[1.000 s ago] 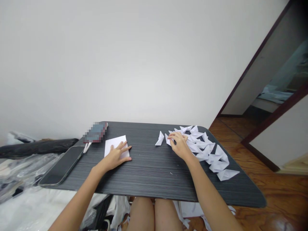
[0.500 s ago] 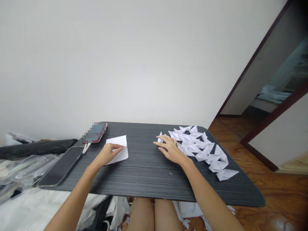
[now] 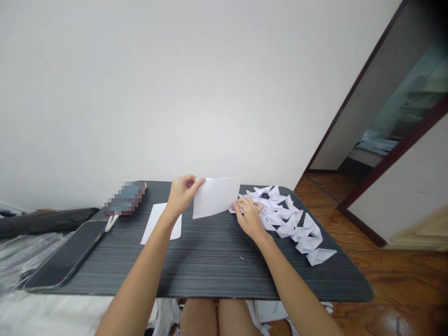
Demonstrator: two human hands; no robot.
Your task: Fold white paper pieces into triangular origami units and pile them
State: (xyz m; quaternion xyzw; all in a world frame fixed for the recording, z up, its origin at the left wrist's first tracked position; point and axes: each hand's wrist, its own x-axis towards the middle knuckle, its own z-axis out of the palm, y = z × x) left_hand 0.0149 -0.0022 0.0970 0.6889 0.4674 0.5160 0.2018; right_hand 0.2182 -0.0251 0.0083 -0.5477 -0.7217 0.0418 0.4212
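My left hand [image 3: 185, 191] pinches a white sheet of paper [image 3: 216, 198] by its upper left corner, holding it raised above the table. At the sheet's lower right corner, the thumb and forefinger of my right hand [image 3: 248, 213] are closed together on the paper's edge. Part of a small white folded piece shows just under those fingertips. Beside and behind my right hand lie several folded paper boats [image 3: 289, 226], loosely heaped. Another white paper sheet [image 3: 151, 224] lies flat on the table, partly hidden behind my left forearm.
The dark ribbed table [image 3: 217, 261] stands against a white wall. On its left side are a phone [image 3: 68, 254], a blurred-out device [image 3: 126, 198] and a white cable [image 3: 111, 223]. Plastic-wrapped items and a black roll [image 3: 49, 221] lie further left. Paper scraps [image 3: 273, 310] are below the table.
My left hand has lifted a sheet off the paper at the left and carried it right. My right hand has shifted from the boats to the sheet's corner. The view has turned slightly right.
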